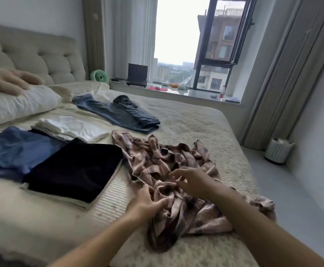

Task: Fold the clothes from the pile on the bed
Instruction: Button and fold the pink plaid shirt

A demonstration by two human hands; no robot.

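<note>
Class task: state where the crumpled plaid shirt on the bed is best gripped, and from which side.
Probably the plaid shirt is best pinched at its far raised collar ridge, reaching from the near bed edge, one hand each side. It lies bunched, and only that ridge stands free to lift and shake flat.

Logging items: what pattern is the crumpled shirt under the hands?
Pinkish-brown plaid shirt, head view.
</note>
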